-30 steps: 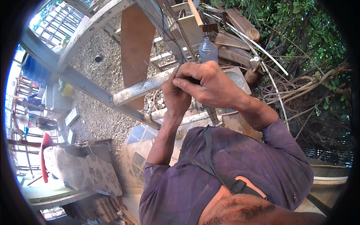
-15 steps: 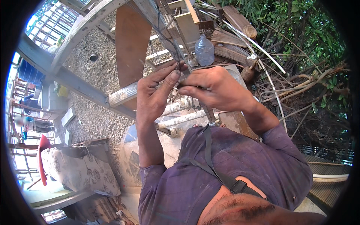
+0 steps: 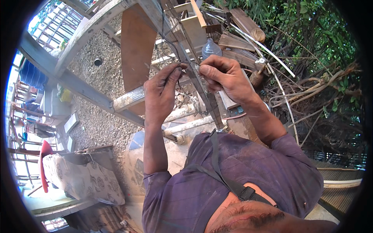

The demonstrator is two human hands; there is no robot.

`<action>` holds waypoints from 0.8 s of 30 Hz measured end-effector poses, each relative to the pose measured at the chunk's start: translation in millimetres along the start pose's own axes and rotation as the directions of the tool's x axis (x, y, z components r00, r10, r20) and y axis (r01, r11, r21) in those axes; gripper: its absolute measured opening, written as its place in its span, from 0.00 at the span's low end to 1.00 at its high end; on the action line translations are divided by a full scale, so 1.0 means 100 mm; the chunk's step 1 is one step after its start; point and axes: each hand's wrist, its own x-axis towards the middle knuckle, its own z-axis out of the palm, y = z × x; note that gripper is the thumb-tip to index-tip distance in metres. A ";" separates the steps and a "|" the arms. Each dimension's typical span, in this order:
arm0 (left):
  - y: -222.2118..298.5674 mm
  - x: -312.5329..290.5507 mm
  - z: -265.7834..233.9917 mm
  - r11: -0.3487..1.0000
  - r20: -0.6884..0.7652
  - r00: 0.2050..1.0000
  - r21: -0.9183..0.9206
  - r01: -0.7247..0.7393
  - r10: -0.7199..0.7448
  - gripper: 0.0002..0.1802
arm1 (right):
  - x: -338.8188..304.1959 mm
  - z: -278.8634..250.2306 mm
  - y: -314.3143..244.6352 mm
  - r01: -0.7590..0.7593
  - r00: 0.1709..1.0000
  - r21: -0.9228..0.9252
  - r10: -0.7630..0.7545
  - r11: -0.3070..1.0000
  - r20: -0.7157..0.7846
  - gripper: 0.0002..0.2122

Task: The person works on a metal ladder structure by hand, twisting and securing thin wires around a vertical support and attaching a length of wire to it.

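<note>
My left hand [image 3: 162, 84] pinches a thin dark wire [image 3: 169, 43] between thumb and fingertips. From there the wire runs up along a weathered grey post [image 3: 206, 99], and a short dark length hangs beneath my fingers. On the other side of the post, my right hand [image 3: 228, 77] is closed, thumb pressed against the curled forefinger. What it pinches, if anything, is too small to make out. The two hands are a short gap apart, both at the post.
A curved brown board [image 3: 136, 46] stands behind a grey frame beam [image 3: 83, 91]. Beyond the post are a clear plastic jug [image 3: 211, 50], stacked timber [image 3: 237, 54] and white pipes [image 3: 281, 66]. At left, a patterned cloth [image 3: 83, 176] covers something; people appear blurred at the far left.
My right hand has moved right and slightly up, away from my left hand, uncovering more of the post. My left hand keeps its pinch on the wire, almost in place.
</note>
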 end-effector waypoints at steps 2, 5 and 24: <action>-0.02 -0.08 0.09 0.994 -0.035 0.995 -0.061 0.092 -0.094 0.09 | -0.10 0.09 -0.21 -0.075 0.997 -0.076 0.075 0.994 -0.011 0.07; -0.13 -0.07 0.25 0.993 -0.124 0.986 -0.003 -0.116 0.115 0.08 | -0.14 0.23 -0.29 0.200 0.978 -0.346 -0.165 0.917 0.127 0.06; 0.29 -0.14 -0.30 0.992 0.278 0.960 -0.104 0.074 -0.042 0.29 | -0.08 0.51 -0.14 0.432 0.885 -0.851 -0.323 0.301 0.335 0.07</action>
